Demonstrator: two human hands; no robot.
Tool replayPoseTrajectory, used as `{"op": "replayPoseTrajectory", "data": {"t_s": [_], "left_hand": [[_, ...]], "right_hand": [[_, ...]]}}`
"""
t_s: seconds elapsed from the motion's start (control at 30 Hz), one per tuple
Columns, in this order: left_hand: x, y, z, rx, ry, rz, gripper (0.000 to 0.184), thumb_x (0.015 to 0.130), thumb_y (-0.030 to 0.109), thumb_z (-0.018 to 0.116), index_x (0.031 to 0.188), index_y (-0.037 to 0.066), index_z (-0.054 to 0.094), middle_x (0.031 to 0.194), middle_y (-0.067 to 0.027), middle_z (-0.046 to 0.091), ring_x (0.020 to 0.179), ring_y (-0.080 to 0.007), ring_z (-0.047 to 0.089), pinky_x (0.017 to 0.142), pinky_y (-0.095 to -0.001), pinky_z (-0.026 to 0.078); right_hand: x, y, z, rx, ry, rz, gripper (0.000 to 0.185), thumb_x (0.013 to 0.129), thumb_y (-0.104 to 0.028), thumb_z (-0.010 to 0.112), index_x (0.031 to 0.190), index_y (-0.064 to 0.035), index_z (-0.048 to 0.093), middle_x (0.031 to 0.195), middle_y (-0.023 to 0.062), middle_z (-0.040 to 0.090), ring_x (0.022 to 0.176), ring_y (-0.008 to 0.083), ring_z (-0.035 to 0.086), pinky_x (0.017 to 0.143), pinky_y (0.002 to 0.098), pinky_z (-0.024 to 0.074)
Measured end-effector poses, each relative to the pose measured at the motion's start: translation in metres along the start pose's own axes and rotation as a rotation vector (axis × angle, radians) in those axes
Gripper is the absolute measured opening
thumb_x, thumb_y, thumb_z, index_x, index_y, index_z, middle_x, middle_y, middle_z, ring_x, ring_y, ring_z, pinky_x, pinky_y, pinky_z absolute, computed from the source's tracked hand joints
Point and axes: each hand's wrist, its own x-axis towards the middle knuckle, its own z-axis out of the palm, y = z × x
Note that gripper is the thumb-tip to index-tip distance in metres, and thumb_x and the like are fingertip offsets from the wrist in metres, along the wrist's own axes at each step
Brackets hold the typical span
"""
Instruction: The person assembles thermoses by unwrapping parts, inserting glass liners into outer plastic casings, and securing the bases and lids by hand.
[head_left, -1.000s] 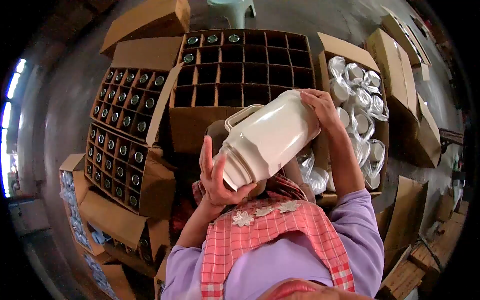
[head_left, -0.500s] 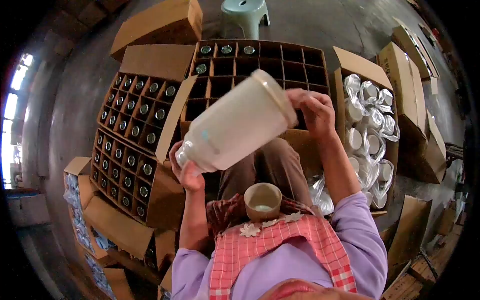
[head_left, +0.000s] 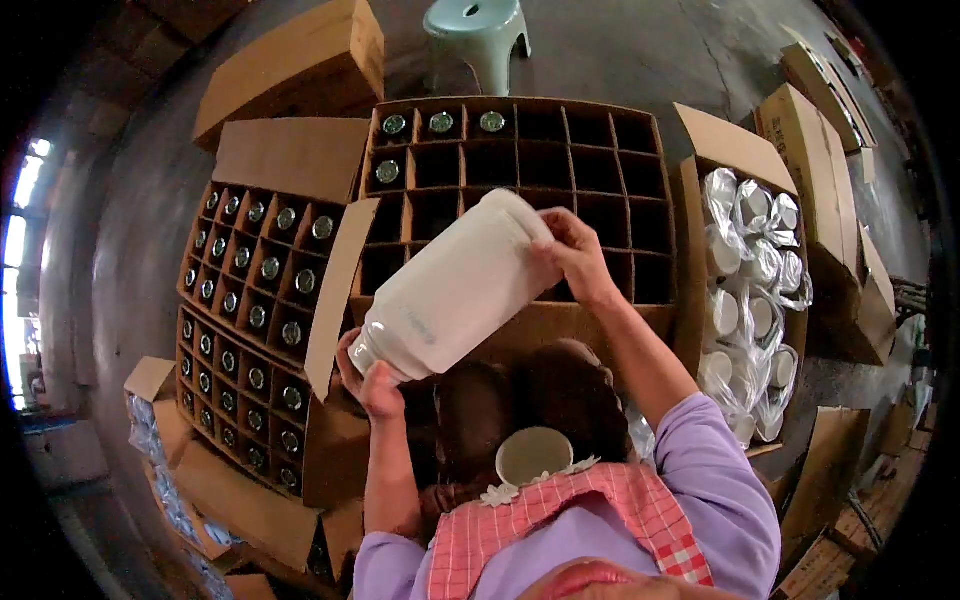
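Note:
A large white bottle [head_left: 455, 285] is tilted in front of me, its neck at the lower left and its wide end at the upper right. Faint bluish print shows on its side. My left hand [head_left: 375, 380] is closed around the neck. At the wide end, the fingers of my right hand [head_left: 578, 258] grip the rim. Below the bottle, a round beige cup-like thing [head_left: 535, 457] rests at my lap against the apron. Behind the bottle stands a divided carton [head_left: 640, 285] with several glass-topped bottles [head_left: 441, 122] in its far left cells.
Divided boxes [head_left: 320, 440] of glass-topped bottles stand to my left. On the right, an open carton [head_left: 690, 230] holds white cylindrical pieces [head_left: 728, 312] in clear plastic. A pale green stool [head_left: 475, 25] stands beyond the middle carton. Closed cardboard boxes [head_left: 290, 70] lie farther back.
The white bottle has come lower and slightly left, and its print shows at a different angle. My right hand has moved left and down along with it. The camera view has shifted a little.

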Motion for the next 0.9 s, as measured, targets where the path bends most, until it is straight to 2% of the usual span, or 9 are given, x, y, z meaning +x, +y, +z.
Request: {"op": "replayPoseTrajectory", "data": {"t_s": [0.07, 0.23, 0.3, 0.37, 0.43, 0.57, 0.63, 0.77, 0.9], "left_hand": [[0.005, -0.003, 0.001, -0.130, 0.082, -0.279, 0.050, 0.071, 0.022, 0.062, 0.114, 0.004, 0.044, 0.108, -0.0131, 0.050, 0.099, -0.0273, 0.052, 0.083, -0.0391, 0.045], [0.017, -0.054, -0.037, -0.010, 0.281, -0.284, 0.048, 0.075, 0.018, 0.060, 0.116, 0.003, 0.040, 0.109, -0.0165, 0.050, 0.097, -0.0321, 0.053, 0.079, -0.0436, 0.048], [0.013, -0.074, -0.070, -0.057, 0.350, -0.304, 0.050, 0.077, 0.019, 0.059, 0.118, -0.002, 0.038, 0.111, -0.0193, 0.049, 0.100, -0.0345, 0.052, 0.081, -0.0461, 0.048], [0.004, -0.090, -0.106, 0.182, 0.216, -0.196, 0.050, 0.084, 0.027, 0.048, 0.123, -0.002, 0.039, 0.117, -0.0192, 0.048, 0.105, -0.0336, 0.051, 0.084, -0.0460, 0.047], [-0.003, -0.104, -0.130, 0.230, 0.116, -0.118, 0.049, 0.089, 0.032, 0.039, 0.125, -0.001, 0.041, 0.122, -0.0170, 0.048, 0.108, -0.0325, 0.050, 0.088, -0.0465, 0.044], [0.005, -0.061, -0.076, -0.377, 0.229, -0.319, 0.043, 0.090, 0.024, 0.039, 0.122, -0.005, 0.044, 0.122, -0.0157, 0.047, 0.108, -0.0300, 0.050, 0.086, -0.0450, 0.046], [0.005, -0.056, -0.068, -0.358, 0.267, -0.341, 0.045, 0.091, 0.027, 0.038, 0.123, -0.004, 0.044, 0.122, -0.0155, 0.048, 0.108, -0.0292, 0.050, 0.087, -0.0437, 0.045], [-0.006, -0.052, -0.067, 0.126, 0.284, -0.272, 0.045, 0.091, 0.026, 0.037, 0.124, -0.004, 0.042, 0.118, -0.0178, 0.051, 0.103, -0.0299, 0.054, 0.085, -0.0414, 0.047], [-0.008, -0.038, -0.053, -0.302, 0.377, -0.338, 0.043, 0.091, 0.024, 0.037, 0.123, -0.004, 0.044, 0.118, -0.0174, 0.052, 0.101, -0.0295, 0.055, 0.083, -0.0420, 0.048]], "right_hand": [[0.015, 0.024, -0.004, -0.036, -0.018, -0.052, 0.030, 0.076, -0.015, 0.068, 0.100, -0.0021, 0.055, 0.085, 0.0046, 0.059, 0.077, 0.0114, 0.053, 0.070, 0.0272, 0.0447], [0.059, 0.096, -0.009, -0.360, 0.007, -0.292, 0.023, 0.074, -0.005, 0.065, 0.094, -0.0058, 0.054, 0.101, 0.0096, 0.060, 0.094, 0.0253, 0.057, 0.077, 0.0386, 0.0486], [0.084, 0.131, -0.015, -0.904, -0.230, -0.482, 0.026, 0.072, -0.012, 0.067, 0.095, -0.0094, 0.054, 0.100, 0.0071, 0.060, 0.100, 0.0279, 0.054, 0.082, 0.0407, 0.0459], [0.102, 0.132, -0.007, -0.972, -0.521, -0.637, 0.018, 0.067, -0.020, 0.069, 0.078, -0.0108, 0.059, 0.090, 0.0065, 0.060, 0.096, 0.0288, 0.054, 0.079, 0.0410, 0.0446], [0.135, 0.115, 0.004, -0.907, -0.320, -0.227, 0.015, 0.066, -0.019, 0.070, 0.072, -0.0087, 0.060, 0.088, 0.0082, 0.061, 0.095, 0.0278, 0.054, 0.077, 0.0412, 0.0453], [0.258, 0.117, -0.007, -1.031, 0.121, -0.424, 0.032, 0.072, -0.007, 0.063, 0.103, -0.0102, 0.058, 0.107, 0.0143, 0.057, 0.105, 0.0323, 0.051, 0.084, 0.0388, 0.0449], [0.316, 0.147, -0.012, -1.235, 0.168, -0.470, 0.050, 0.074, -0.004, 0.061, 0.121, -0.0147, 0.049, 0.126, 0.0144, 0.046, 0.114, 0.0316, 0.046, 0.088, 0.0393, 0.0439], [0.352, 0.156, -0.015, -1.458, -0.040, 0.170, 0.055, 0.080, -0.004, 0.056, 0.130, -0.0125, 0.037, 0.129, 0.0148, 0.042, 0.114, 0.0347, 0.044, 0.091, 0.0396, 0.0455], [0.344, 0.150, -0.028, -1.399, 0.046, -0.158, 0.056, 0.071, -0.008, 0.065, 0.124, -0.0110, 0.047, 0.113, 0.0170, 0.054, 0.110, 0.0357, 0.046, 0.089, 0.0422, 0.0447]]}}
